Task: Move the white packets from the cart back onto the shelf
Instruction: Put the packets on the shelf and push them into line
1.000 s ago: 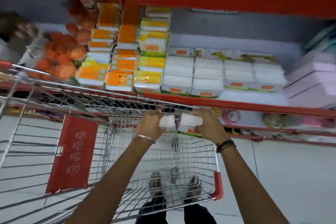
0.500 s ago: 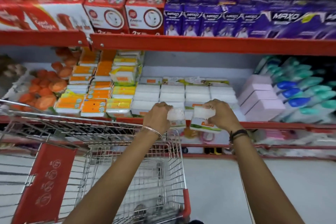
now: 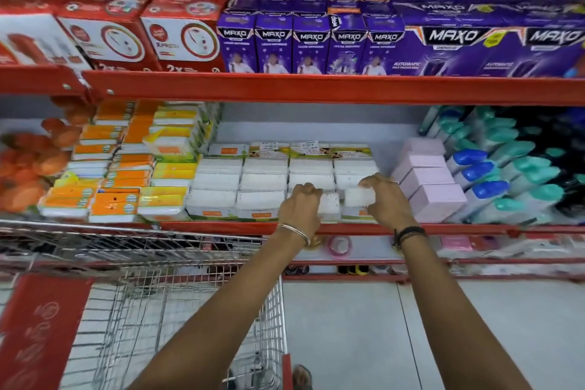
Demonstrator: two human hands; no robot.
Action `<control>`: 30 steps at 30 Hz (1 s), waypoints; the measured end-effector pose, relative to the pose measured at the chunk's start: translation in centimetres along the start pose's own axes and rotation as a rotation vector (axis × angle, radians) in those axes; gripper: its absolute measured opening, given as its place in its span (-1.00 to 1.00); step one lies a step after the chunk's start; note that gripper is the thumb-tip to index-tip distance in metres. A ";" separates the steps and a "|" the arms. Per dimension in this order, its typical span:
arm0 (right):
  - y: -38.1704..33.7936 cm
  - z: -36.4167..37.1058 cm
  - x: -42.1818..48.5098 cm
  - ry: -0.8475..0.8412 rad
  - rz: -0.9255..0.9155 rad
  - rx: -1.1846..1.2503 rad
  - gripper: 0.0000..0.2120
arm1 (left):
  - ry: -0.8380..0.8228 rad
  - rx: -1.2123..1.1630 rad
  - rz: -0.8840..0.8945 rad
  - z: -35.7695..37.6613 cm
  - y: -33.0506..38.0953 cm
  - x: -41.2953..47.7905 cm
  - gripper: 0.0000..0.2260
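Each of my hands holds a white packet at the front of the middle shelf (image 3: 221, 226). My left hand (image 3: 299, 207) grips one white packet (image 3: 330, 204), and my right hand (image 3: 384, 199) grips a second white packet (image 3: 359, 196) just to the right of it. Both packets sit at the front right of the rows of white packets (image 3: 262, 182) stacked on the shelf. The wire cart (image 3: 190, 310) stands at lower left, below my left forearm; what lies inside its basket is hidden.
Orange and yellow packs (image 3: 117, 174) fill the shelf left of the white rows; pink boxes (image 3: 427, 180) and blue and teal bottles (image 3: 493, 174) stand to the right. The red upper shelf beam (image 3: 316, 87) carries red and purple boxes. Grey floor (image 3: 380, 342) lies right of the cart.
Both hands lifted the two packets out of the cart and carried them up and forward onto the front of the shelf. The view has tilted up toward the shelves.
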State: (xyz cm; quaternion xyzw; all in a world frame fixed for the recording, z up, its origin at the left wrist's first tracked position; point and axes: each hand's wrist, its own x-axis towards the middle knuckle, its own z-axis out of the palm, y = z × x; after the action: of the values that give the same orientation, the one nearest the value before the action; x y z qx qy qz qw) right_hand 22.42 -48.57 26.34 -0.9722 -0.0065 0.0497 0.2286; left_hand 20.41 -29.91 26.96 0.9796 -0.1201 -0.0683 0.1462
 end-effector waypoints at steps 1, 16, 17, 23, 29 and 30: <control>0.1 0.4 0.2 -0.003 -0.002 -0.003 -0.47 | 0.005 0.004 -0.007 0.3 0.0 0.5 -0.53; 0.4 4.5 -1.0 0.200 0.044 0.203 -0.67 | 0.387 -0.104 0.094 5.4 -1.4 1.5 -0.58; 0.3 4.6 -1.5 0.287 0.093 0.307 -0.72 | 0.450 -0.218 0.052 5.8 -1.2 0.9 -0.63; -1.2 6.7 -3.1 0.386 0.724 1.247 -0.69 | 0.424 -1.378 -0.736 8.3 0.7 -1.0 -0.94; -1.1 6.6 -1.7 0.133 0.955 1.939 -0.43 | 0.255 -2.099 -1.080 6.9 1.2 2.0 -0.61; -1.2 6.5 -1.3 0.140 0.967 1.939 -0.42 | 0.252 -2.127 -1.094 6.5 1.4 2.3 -0.59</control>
State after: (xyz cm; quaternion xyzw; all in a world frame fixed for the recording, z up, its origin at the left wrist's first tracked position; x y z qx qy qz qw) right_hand 20.45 -44.70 21.20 -0.2780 0.4323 0.0630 0.8555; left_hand 21.26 -33.53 21.03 0.2896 0.4431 -0.0899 0.8436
